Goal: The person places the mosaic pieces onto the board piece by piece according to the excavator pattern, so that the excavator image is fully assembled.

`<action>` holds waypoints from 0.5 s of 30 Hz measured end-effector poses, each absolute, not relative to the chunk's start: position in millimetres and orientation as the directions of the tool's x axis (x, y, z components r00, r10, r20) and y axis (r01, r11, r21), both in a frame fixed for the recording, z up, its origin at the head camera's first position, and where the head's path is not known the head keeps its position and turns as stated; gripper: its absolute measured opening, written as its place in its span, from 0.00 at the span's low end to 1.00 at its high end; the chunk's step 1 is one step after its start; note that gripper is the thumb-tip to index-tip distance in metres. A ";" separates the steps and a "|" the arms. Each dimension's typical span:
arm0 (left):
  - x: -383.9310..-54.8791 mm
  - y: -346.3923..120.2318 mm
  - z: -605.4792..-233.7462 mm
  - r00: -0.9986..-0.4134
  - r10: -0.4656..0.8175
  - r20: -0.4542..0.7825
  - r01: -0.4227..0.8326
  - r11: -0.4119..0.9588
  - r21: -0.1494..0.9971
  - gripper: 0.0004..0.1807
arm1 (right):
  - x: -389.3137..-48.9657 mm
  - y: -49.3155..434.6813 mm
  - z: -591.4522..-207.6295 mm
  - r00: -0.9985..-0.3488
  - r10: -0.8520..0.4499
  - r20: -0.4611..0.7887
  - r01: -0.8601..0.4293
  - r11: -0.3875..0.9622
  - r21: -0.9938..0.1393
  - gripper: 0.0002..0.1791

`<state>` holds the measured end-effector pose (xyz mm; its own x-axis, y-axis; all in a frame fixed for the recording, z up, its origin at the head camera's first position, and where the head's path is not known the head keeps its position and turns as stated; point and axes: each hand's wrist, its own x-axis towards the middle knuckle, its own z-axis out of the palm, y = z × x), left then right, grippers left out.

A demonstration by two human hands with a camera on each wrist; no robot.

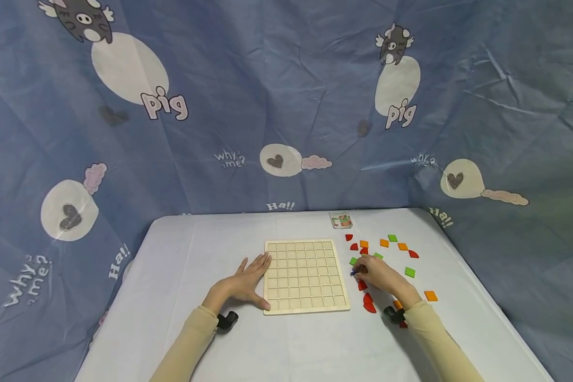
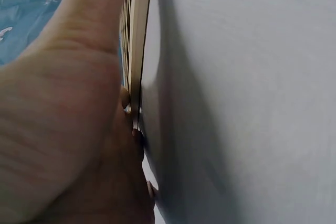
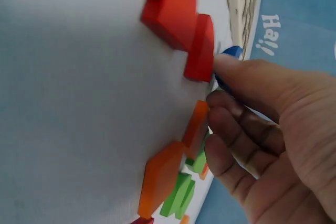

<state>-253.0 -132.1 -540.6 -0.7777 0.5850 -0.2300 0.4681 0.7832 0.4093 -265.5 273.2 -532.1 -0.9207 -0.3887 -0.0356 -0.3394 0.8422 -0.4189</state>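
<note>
With twelve o'clock at the backdrop, I see the person's left hand at the board's nine o'clock, fingers straight and spread, touching the left edge, thumb at the seven-o'clock corner of the square, pale wooden grid board; the board lies flat, roughly as long as it is wide, its rows running close to nine-to-three.

The right hand is just off the board at three o'clock, thumb and fingers pinching a small blue piece; its visible tip points towards nine in the head view, but the fingers hide the rest, so I cannot tell its long axis.

Flat red wedge-shaped pieces lie just past the board towards four, their curved sides facing various ways; other red ones lie towards two, among orange square pieces and bright green square pieces scattered between two and four; a small printed card sits towards one; a blue pig-patterned cloth hangs behind the white-covered table.
</note>
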 end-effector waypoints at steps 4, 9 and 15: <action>-253.7 -132.4 -543.2 -0.774 0.591 -0.229 0.473 0.779 0.411 0.75 | -263.8 272.0 -532.4 -0.909 -0.414 -0.042 -0.357 0.828 -0.433 0.12; -254.6 -132.2 -546.9 -0.771 0.595 -0.227 0.475 0.775 0.417 0.75 | -262.4 270.5 -533.8 -0.911 -0.409 -0.044 -0.353 0.832 -0.428 0.09; -256.9 -134.9 -548.6 -0.771 0.595 -0.230 0.473 0.775 0.420 0.75 | -265.6 259.3 -533.5 -0.952 -0.296 -0.079 -0.225 0.850 -0.477 0.05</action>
<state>-256.9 -134.9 -548.6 -0.7706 0.5946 -0.2295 0.4728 0.7748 0.4197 -265.6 259.3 -533.5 -0.9518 -0.2963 -0.0792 -0.2249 0.8498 -0.4768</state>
